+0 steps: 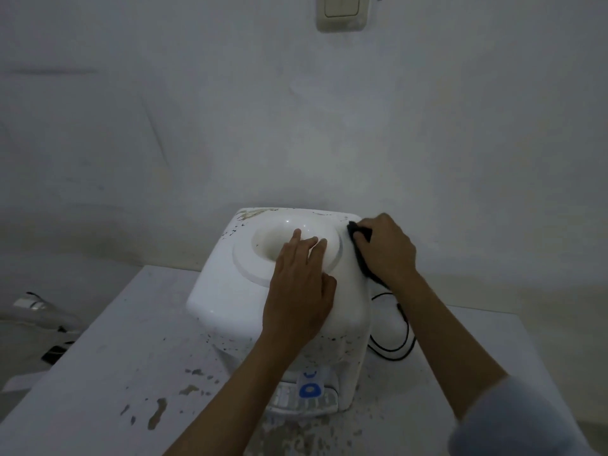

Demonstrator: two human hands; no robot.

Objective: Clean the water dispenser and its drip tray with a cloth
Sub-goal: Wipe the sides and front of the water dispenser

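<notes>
Standing on a white desk (pixel 98 373) with chipped, flaking paint, a white plastic tabletop water dispenser (pixel 230 301) sits close against a pale wall (pixel 296 110). The left hand (pixel 301 291) lies flat on the dispenser's top, fingers straight and relaxed, their tips reaching over the rim of the round bottle well (pixel 263 238). The right hand (pixel 386 248) presses a dark crumpled cloth (pixel 360 245) against the top right edge of the dispenser, fingers curled over it. Low at the front, a blue tap lever (pixel 310 390) hangs over the pale slotted drip tray (pixel 289 401). A black power cord (pixel 398 334) loops on the desk just right of the dispenser. Dark specks mark the dispenser's back left corner and front face. A cream wall switch (pixel 342 11) sits high on the wall.
</notes>
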